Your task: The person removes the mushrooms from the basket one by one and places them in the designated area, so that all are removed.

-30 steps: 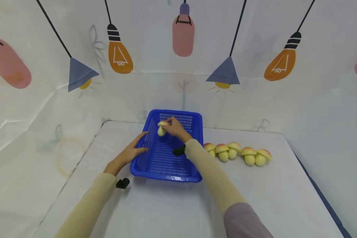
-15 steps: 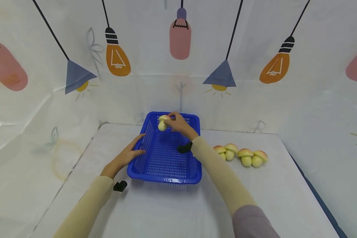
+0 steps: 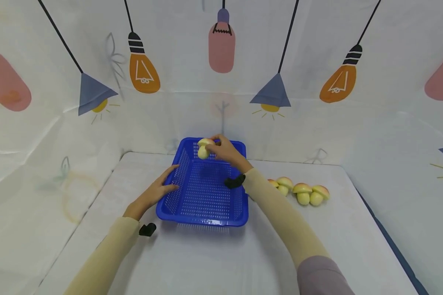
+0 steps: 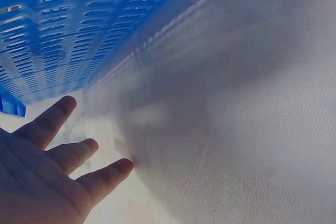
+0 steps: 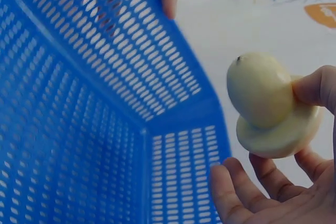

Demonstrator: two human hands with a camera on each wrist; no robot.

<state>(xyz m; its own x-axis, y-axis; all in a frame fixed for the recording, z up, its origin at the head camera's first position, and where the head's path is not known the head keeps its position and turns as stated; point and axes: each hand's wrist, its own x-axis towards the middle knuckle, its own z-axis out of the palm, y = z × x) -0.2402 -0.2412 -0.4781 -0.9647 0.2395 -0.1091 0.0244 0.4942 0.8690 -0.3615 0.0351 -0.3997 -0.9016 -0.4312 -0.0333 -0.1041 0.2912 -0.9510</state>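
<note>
My right hand (image 3: pixel 229 152) pinches a toy mushroom (image 3: pixel 204 149), pale yellow with a reddish tint on its cap, over the far part of a blue plastic basket (image 3: pixel 203 221). In the right wrist view the mushroom (image 5: pixel 262 93) hangs stem-up between thumb and fingers, near the basket's rim (image 5: pixel 212 90). At the basket's left side is my left hand (image 3: pixel 153 192), thumb and index finger at the rim. The left wrist view shows other fingers of that hand (image 4: pixel 58 166) straight and spread outside the perforated wall (image 4: pixel 68 35). Inside the basket I see no mushroom.
Several more toy mushrooms (image 3: pixel 302 193) stand in a row on the white table (image 3: pixel 206 262), right of the basket; the right forearm partly covers the row. A white sheet (image 3: pixel 192 110) printed with lamps hangs behind the table.
My right hand has moved the mushroom up and away, from over the basket's inside toward its far rim. The left hand stays at the left rim. The view has shifted slightly.
</note>
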